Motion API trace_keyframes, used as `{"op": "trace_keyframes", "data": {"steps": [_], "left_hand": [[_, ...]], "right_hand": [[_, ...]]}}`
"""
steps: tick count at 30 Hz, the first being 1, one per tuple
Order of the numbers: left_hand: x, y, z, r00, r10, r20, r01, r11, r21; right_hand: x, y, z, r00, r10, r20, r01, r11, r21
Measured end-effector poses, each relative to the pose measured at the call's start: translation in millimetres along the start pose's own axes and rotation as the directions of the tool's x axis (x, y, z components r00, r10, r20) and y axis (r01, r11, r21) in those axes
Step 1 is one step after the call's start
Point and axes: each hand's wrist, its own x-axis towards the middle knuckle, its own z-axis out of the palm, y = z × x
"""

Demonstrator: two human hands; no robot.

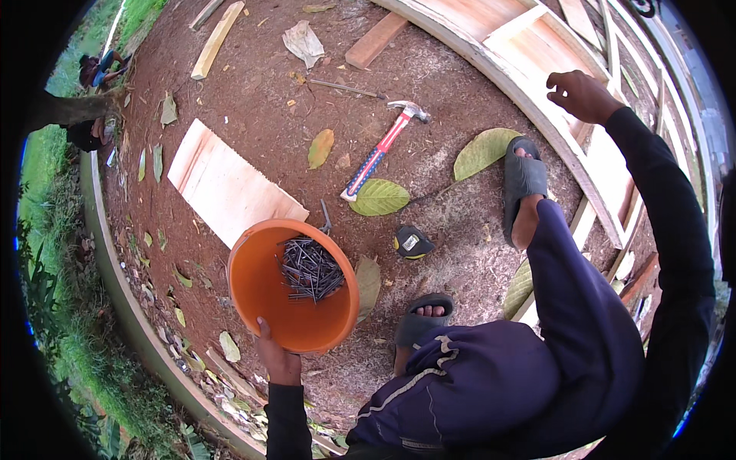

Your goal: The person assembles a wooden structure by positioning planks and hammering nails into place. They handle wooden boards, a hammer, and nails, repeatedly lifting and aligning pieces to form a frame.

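My left hand (277, 354) grips the lower rim of an orange bucket (253, 280), thumb over the edge. The bucket is tilted toward me, and a heap of dark nails (310, 268) lies inside it. My right hand (580, 96) is raised over a wooden frame (529, 100) on the right, its fingers loosely bent and apart, with nothing visible in them. On the soil between my hands lie a claw hammer (379, 153) with a red, white and blue handle and a black-and-yellow tape measure (413, 241).
A pale board (230, 180) lies just beyond the bucket. Farther off are a wood strip (218, 40), a reddish wood block (376, 40) and a thin rod (346, 88). Large leaves (485, 153) are scattered around my sandalled feet. Another person (103, 70) sits near a tree at far left.
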Motion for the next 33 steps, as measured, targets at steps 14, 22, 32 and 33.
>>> {"op": "trace_keyframes", "data": {"steps": [14, 22, 32, 33], "left_hand": [[77.1, 104.3, 159.9, 0.964, 0.235, -0.128, -0.234, 0.972, 0.023], [131.0, 70.8, 274.8, 0.981, 0.194, 0.003, -0.193, 0.977, -0.091], [57.0, -85.5, 230.3, 0.502, -0.080, 0.861, -0.858, -0.170, 0.485], [53.9, -100.7, 223.4, 0.448, -0.095, 0.889, -0.880, -0.222, 0.420]], "right_hand": [[61.8, -103.5, 83.2, 0.629, -0.759, 0.167, 0.758, 0.647, 0.087], [139.5, -155.5, 82.7, 0.569, -0.821, -0.046, 0.822, 0.566, 0.063], [171.2, -198.6, 140.9, 0.367, -0.917, -0.155, 0.917, 0.384, -0.103], [167.6, -202.1, 144.9, 0.353, -0.922, -0.161, 0.920, 0.373, -0.117]]}}
